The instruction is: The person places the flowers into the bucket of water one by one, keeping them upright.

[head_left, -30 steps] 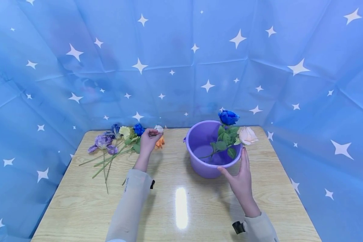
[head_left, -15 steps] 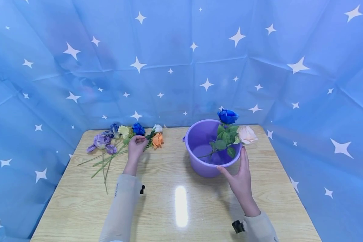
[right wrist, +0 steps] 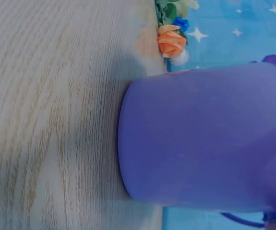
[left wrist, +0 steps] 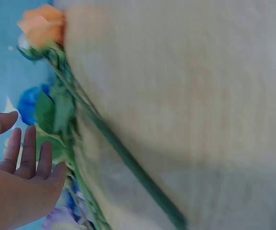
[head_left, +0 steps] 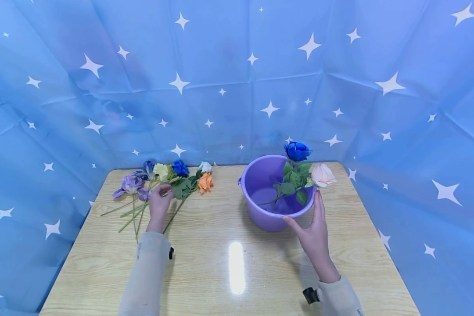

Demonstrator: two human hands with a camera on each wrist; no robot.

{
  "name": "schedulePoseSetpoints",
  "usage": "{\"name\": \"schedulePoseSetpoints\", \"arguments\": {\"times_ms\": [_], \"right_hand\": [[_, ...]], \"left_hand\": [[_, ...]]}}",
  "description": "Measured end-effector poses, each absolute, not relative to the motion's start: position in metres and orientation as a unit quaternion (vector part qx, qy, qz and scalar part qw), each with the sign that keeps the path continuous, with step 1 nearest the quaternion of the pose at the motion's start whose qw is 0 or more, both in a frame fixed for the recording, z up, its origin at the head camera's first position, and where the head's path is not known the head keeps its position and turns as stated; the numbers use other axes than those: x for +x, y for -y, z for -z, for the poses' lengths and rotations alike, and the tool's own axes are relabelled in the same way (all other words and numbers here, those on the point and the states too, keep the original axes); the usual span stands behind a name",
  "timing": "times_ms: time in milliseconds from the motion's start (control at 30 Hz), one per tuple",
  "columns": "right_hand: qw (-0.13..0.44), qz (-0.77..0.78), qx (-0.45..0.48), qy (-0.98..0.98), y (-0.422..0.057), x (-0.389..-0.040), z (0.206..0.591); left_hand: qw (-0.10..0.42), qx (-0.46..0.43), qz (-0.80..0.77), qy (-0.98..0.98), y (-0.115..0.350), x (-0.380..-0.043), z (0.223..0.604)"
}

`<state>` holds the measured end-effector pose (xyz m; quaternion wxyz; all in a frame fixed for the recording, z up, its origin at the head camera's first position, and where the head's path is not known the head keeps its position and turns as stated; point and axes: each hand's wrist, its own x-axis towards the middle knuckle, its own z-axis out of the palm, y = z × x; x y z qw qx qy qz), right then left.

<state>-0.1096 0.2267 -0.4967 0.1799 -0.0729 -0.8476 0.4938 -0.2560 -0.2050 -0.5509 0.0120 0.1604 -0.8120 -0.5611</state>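
Observation:
My left hand (head_left: 160,204) hovers by the flower stems with fingers loosely bent. In the left wrist view, nothing lies in that hand (left wrist: 22,187), and green leaves and a blue bloom are just beyond its fingertips. An orange rose (head_left: 206,182) and a white flower (head_left: 205,166) lie at the right end of the flowers. The thumb and fingers of my right hand (head_left: 314,237) hold the rim of a purple bucket (head_left: 269,224). Inside leans a blue rose (head_left: 298,151) and a pale pink rose (head_left: 323,175), their blooms above the rim.
Left on the wooden table (head_left: 205,263) lie a purple iris (head_left: 132,184), a cream flower (head_left: 161,172), another blue rose (head_left: 179,167) and a dark blue bloom (head_left: 147,170), stems crossing. A blue curtain (head_left: 221,57) with white stars hangs behind and at both sides.
My left hand has moved left and toward me, away from the white and orange flowers, uncovering them and their leaves. The right hand stays at the bucket.

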Motion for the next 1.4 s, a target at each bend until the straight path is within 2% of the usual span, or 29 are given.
{"name": "schedulePoseSetpoints", "arguments": {"times_ms": [533, 867, 1200, 1400], "right_hand": [[0.184, -0.494, -0.069, 0.847, -0.226, -0.11, 0.497], [0.184, -0.492, -0.068, 0.848, -0.226, -0.11, 0.496], [0.183, -0.491, -0.07, 0.849, -0.226, -0.109, 0.496], [0.18, -0.491, -0.072, 0.849, -0.226, -0.109, 0.496]], "left_hand": [[0.016, 0.162, 0.354, 0.921, 0.221, -0.249, 0.572], [0.033, 0.15, 0.321, 0.935, 0.224, -0.25, 0.577], [0.03, 0.144, 0.354, 0.924, 0.227, -0.247, 0.574], [0.048, 0.149, 0.359, 0.92, 0.229, -0.247, 0.574]]}}
